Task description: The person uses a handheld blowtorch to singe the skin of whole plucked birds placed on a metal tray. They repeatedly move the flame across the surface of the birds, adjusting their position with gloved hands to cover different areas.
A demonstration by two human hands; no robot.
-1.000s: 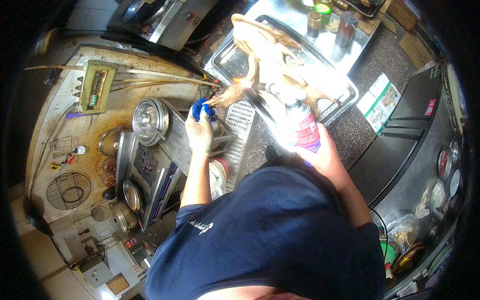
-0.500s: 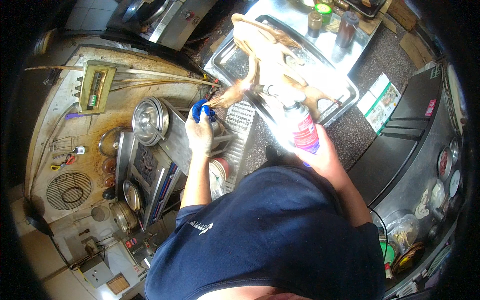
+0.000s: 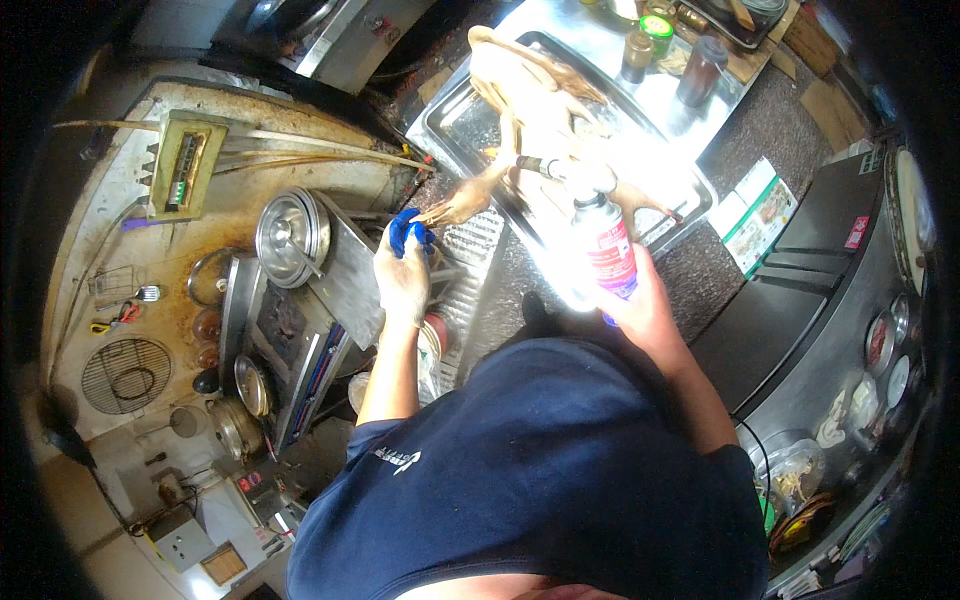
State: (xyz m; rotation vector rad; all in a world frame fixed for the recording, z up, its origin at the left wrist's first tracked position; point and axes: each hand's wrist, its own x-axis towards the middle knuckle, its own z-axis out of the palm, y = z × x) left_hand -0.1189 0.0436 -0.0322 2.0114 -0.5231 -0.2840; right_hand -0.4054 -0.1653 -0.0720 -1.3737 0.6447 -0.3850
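Note:
My left hand point(image 3: 402, 275), with blue covering its fingertips, is closed on the bill end of a plucked duck's head point(image 3: 466, 200). The duck's neck stretches from there up to the pale birds point(image 3: 510, 75) lying in a metal tray point(image 3: 443, 125). My right hand point(image 3: 645, 308) grips a blowtorch point(image 3: 610, 245) by its red and white gas can. The torch nozzle point(image 3: 535, 164) points left across the neck, and a small orange glow shows just beyond its tip. Glare washes out part of the tray and birds.
Sauce bottles point(image 3: 702, 70) and a green-lidded jar point(image 3: 656, 35) stand beyond the tray. Stacked steel bowls point(image 3: 292, 238) sit on a metal stand at left. A printed sheet point(image 3: 757, 215) lies at right, beside a dark-topped counter point(image 3: 765, 315). A ribbed metal strip point(image 3: 470, 250) runs below the duck's head.
The torch nozzle has shifted slightly right and up along the duck's neck; the orange glow now shows left of its tip. My left hand keeps its hold on the bill. The view has shifted slightly.

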